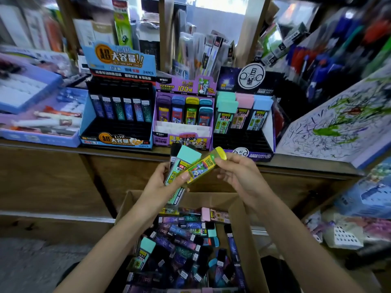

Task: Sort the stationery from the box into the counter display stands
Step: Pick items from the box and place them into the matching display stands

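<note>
A cardboard box (246, 227) below me holds several pencil-lead cases in dark, teal and pink. My left hand (163, 182) grips a bundle of cases, a teal-capped one (186, 160) on top. A yellow-capped lead case (206, 164) lies slanted between both hands; my right hand (237, 172) pinches its upper end by the cap. On the counter stand three displays: a blue stand (118, 125) with dark cases, a purple middle stand (184, 115) with coloured cases, and a dark stand (243, 123) with teal, pink and blue cases.
A wooden counter (63, 166) runs across behind the box. Blue trays of pens (42, 121) sit at the left. A scribbled test pad (338, 123) leans at the right. Shelves of packaged stationery fill the background.
</note>
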### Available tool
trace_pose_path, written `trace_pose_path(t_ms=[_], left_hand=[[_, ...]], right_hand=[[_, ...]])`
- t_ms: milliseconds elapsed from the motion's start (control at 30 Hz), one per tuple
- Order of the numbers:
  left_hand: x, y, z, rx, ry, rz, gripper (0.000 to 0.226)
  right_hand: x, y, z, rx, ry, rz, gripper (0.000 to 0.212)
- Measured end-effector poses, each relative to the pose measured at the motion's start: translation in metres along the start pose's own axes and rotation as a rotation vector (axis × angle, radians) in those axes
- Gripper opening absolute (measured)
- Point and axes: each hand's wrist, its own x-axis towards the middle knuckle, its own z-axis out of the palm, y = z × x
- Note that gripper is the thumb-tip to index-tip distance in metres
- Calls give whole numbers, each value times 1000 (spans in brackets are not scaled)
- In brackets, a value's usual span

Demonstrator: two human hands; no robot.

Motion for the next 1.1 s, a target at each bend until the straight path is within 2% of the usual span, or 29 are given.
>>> trace_pose_path(t_ms=[200,367,500,600,700,900,967,1100], left_hand=[[10,24,-16,-87,73,33,36],[16,41,-36,-73,129,56,38],[18,47,-46,-56,150,73,40],[20,49,-49,-46,160,71,43],[22,51,-49,-41,154,68,42],[25,55,-45,-46,148,74,38],[26,56,-45,-47,149,79,37],[28,55,-43,-47,154,91,38]], right_hand=[[39,-80,3,-143,83,-316,9],[76,-120,27,-518,142,-579,20],[97,-120,38,-795,152,-603,18],[106,-112,42,-861,125,-634,16],[112,-104,44,-1028,90,-724,20],[121,-90,44,-1182,92,-725,28],[121,-84,46,-1247,121,-768,34],[122,-75,43,-1380,160,-906,30]])
